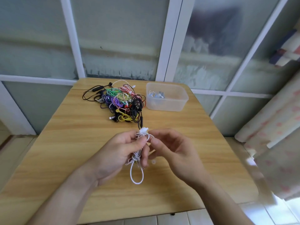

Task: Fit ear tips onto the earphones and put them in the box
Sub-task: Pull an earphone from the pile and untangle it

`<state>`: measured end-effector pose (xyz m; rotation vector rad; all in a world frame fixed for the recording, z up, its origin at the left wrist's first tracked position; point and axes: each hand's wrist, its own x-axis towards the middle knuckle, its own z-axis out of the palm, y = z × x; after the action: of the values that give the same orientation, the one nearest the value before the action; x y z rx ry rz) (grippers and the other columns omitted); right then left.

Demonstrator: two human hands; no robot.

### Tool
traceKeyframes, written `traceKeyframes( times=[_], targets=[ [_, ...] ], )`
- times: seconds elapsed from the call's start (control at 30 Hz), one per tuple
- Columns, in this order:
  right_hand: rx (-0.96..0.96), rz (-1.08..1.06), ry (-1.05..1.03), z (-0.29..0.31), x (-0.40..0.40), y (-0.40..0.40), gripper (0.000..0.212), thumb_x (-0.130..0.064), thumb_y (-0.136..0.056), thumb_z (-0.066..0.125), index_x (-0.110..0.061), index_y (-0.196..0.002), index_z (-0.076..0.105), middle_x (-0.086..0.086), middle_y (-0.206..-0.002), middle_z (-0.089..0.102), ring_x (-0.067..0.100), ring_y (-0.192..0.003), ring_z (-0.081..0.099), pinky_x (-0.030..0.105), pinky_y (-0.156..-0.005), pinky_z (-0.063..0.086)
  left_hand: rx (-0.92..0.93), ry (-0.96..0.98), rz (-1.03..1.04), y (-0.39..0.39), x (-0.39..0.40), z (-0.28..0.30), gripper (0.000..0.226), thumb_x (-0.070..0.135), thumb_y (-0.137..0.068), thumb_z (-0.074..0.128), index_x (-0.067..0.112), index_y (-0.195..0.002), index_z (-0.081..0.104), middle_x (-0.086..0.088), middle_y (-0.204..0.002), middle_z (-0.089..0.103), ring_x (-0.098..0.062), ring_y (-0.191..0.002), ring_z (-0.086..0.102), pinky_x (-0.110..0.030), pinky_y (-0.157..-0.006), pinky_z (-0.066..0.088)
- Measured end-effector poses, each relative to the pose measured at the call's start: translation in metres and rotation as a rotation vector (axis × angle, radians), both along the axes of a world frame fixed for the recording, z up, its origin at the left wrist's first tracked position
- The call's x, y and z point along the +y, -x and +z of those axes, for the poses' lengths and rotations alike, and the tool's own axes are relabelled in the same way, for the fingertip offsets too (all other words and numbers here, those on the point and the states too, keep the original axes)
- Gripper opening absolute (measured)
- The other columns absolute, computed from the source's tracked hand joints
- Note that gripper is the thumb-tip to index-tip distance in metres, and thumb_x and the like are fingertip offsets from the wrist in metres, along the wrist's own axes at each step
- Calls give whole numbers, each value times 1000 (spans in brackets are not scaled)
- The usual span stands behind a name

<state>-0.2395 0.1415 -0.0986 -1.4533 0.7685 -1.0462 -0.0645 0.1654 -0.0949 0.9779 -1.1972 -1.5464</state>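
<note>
The left hand (120, 150) has its grip closed round a bundled white earphone (138, 157) above the middle of the bench (56, 151). The right hand (172, 148) pinches at the bundle's top, fingers curled. The box (167, 105) sits near the far right edge, just beside the heap of coloured earphones (121, 103); bare wood lies between them and the hands.

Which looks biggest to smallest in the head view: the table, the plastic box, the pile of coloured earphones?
1. table
2. pile of coloured earphones
3. plastic box

Pile and box lie equally far away and look close in size; the pile spreads wider.
</note>
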Motion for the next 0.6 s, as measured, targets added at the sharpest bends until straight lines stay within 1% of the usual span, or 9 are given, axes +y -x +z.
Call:
traceKeyframes(
  times=[0.1,0.17,0.27,0.33,0.37,0.43,0.5,0.57,0.6],
  targets=[
    [-13,-164,-45,-2,-2,5,25,-20,-76,74,-3,-94,67,18,-82,72,28,-67,68,35,-64,57,71,-56,-15,3,0,0,26,30,-85,61,7,-96,65,-15,-75,57,-26,-61,54,-45,-72,44],
    [-20,-210,-85,-1,-2,10,27,-17,-74,76,1,-92,65,14,-76,71,25,-64,68,30,-61,55,63,-91,23,5,2,0,34,34,-89,63,3,-102,62,-13,-75,57,-25,-57,51,-44,-69,43],
    [-22,-145,-163,4,-1,18,27,-15,-75,75,-3,-98,68,8,-84,73,24,-73,71,33,-72,57,-16,-88,119,7,3,-3,42,36,-88,58,-2,-107,60,-9,-72,58,-20,-49,47,-39,-64,43],
    [-25,-84,-194,8,0,23,26,-6,-80,71,-2,-105,66,13,-93,74,26,-79,73,27,-70,56,-47,-60,160,8,4,-3,37,34,-84,59,4,-105,65,-9,-75,62,-20,-48,49,-37,-63,43],
    [-18,-86,-193,9,0,24,27,-3,-80,71,0,-106,64,16,-92,74,27,-78,73,25,-67,56,-56,-49,170,10,5,-3,34,33,-83,60,6,-103,65,-9,-78,66,-20,-49,51,-36,-62,44],
    [5,-136,-164,12,1,23,32,-7,-71,77,3,-98,62,20,-80,73,30,-67,72,29,-61,58,-84,-23,196,12,6,-3,32,34,-84,59,9,-103,65,-8,-87,72,-22,-51,54,-33,-59,45],
    [49,-176,-107,11,1,21,33,-11,-63,82,6,-85,63,22,-70,71,29,-58,69,31,-56,58,-139,3,223,16,8,-5,28,35,-86,59,14,-101,70,-6,-87,73,-23,-53,57,-34,-58,43],
    [87,-145,-75,9,2,19,26,-10,-62,83,4,-79,70,20,-71,72,27,-58,69,30,-59,58,-166,-6,260,20,9,-7,22,36,-88,61,20,-95,75,-10,-80,71,-23,-54,59,-36,-58,41],
    [105,-113,-82,9,3,18,23,-10,-64,83,-1,-82,74,18,-74,73,26,-62,70,30,-65,59,-162,-25,291,21,8,-8,20,35,-89,62,22,-92,77,-13,-81,71,-23,-54,59,-36,-58,41]
  ],
)
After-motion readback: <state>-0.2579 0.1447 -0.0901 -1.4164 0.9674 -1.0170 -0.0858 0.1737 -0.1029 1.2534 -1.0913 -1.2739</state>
